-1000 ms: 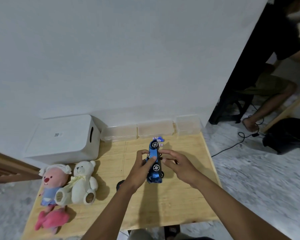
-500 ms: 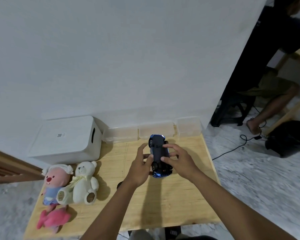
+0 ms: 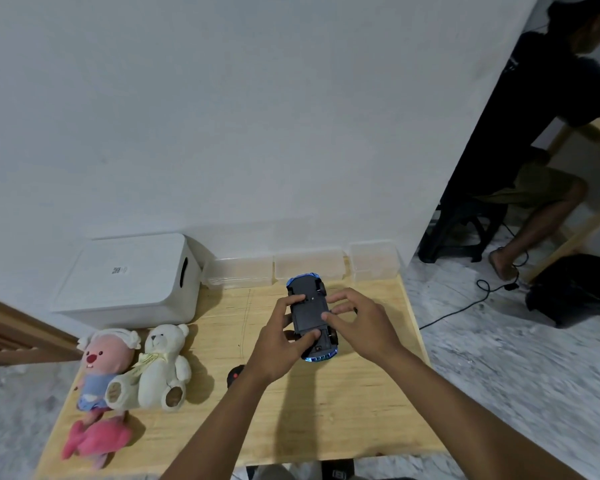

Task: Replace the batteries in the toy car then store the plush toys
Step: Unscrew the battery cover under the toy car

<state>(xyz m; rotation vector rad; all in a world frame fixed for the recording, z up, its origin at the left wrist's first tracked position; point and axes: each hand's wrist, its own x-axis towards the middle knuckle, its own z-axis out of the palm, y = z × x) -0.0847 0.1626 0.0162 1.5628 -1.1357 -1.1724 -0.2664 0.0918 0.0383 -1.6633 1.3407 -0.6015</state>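
While gripping the upturned toy car (image 3: 309,313) with the left hand (image 3: 277,341), fingers curled round its left side, pressing with the right hand (image 3: 360,327), thumb on the dark underside, fingers curling at the right side. Holding it over the desk (image 3: 326,410), toward the middle of the far edge. Lying together by the left edge: white bear (image 3: 163,362), pink plush (image 3: 104,362), pink fish plush (image 3: 94,441). Sitting at the far-left corner: white storage box (image 3: 128,282).

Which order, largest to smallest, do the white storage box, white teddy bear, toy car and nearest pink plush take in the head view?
1. white storage box
2. white teddy bear
3. toy car and nearest pink plush: look alike; the car is partly covered, so unranked.
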